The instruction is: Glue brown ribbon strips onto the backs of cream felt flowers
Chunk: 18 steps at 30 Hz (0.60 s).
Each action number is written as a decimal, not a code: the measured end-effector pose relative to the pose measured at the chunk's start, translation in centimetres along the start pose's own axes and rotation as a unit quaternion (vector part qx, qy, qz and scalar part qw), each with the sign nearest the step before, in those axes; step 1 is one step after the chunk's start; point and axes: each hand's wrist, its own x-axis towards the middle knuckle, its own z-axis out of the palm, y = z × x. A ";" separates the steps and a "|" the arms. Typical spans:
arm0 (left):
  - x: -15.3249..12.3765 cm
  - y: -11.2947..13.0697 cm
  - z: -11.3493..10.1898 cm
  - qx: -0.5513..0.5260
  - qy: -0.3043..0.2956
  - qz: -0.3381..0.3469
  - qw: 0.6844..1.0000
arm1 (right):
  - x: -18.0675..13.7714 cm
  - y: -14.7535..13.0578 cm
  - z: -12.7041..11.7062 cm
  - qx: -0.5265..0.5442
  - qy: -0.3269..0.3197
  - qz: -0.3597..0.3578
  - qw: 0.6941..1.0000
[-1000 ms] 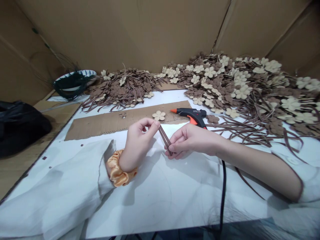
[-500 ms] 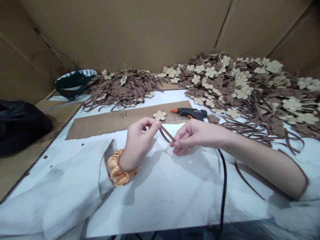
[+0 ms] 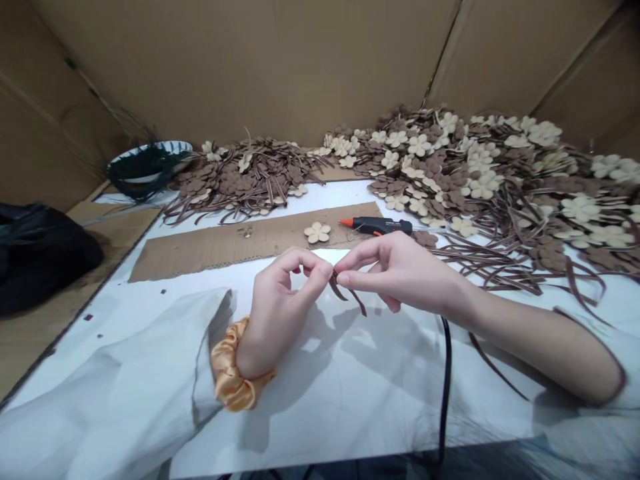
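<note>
While your left hand (image 3: 283, 313) and right hand (image 3: 400, 273) meet above the desk (image 3: 350, 427), the fingers (image 3: 315, 265) of both pinch a narrow brown ribbon (image 3: 350, 293), its ends dangling just below them. A hot glue gun (image 3: 375, 227) lies on a cardboard strip (image 3: 225, 247) just beside a cream felt flower (image 3: 317, 233); an orange satin scrunchie (image 3: 233, 367) circles your left wrist.

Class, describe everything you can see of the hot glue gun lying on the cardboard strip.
The hot glue gun has a black plastic body, an orange-red nozzle tip and an orange patch near its underside. It lies on its side with the nozzle pointing left, over the cardboard strip. The person's right hand blocks the view of its lower part, so the grip is hidden.
</note>
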 end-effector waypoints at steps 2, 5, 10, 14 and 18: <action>-0.1 0.1 0.0 -0.003 -0.004 0.001 1.000 | 0.0 0.0 0.2 0.012 0.006 0.000 1.000; -0.1 0.0 0.0 -0.006 -0.005 0.003 1.000 | -0.1 -0.1 0.3 0.019 0.001 0.005 1.000; -0.2 0.0 -0.1 -0.011 -0.007 0.013 1.000 | -0.2 -0.1 0.4 0.030 -0.004 0.011 0.999; -0.4 0.1 0.0 -0.029 -0.007 0.008 1.000 | -0.4 0.1 0.8 0.058 0.008 0.012 0.998; -0.5 0.1 0.1 -0.054 -0.021 -0.024 0.998 | -0.5 0.3 1.1 0.070 0.024 0.006 0.997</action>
